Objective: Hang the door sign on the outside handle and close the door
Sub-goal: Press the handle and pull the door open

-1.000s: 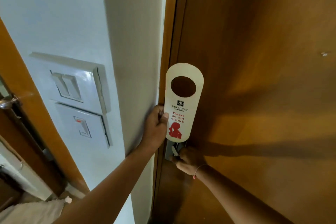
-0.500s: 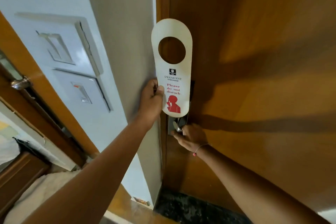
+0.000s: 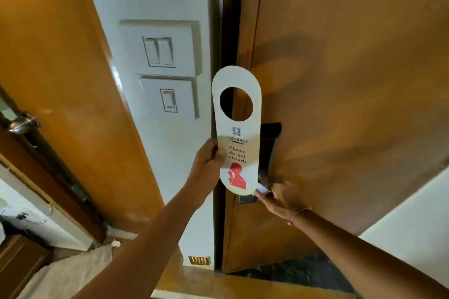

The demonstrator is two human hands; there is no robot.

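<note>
A white door sign [image 3: 239,133] with a round hole and red "Please do not disturb" print stands upright in my left hand [image 3: 208,161], which pinches its left edge. Behind it the wooden door [image 3: 340,80] has swung a little open, with a dark gap along the frame. My right hand [image 3: 279,198] grips the inside door handle [image 3: 261,188] just below the sign's bottom edge; most of the handle is hidden by the sign and my fingers. The outside handle is out of sight.
A white wall strip with two switch plates [image 3: 161,65] stands left of the door frame. Further left, another wooden door [image 3: 60,80] with a metal knob [image 3: 23,124]. Dark floor [image 3: 291,272] shows under the door.
The door has swung open a little, showing a dark gap at the frame. My left hand still holds the sign, my right still grips the handle. My view has shifted.
</note>
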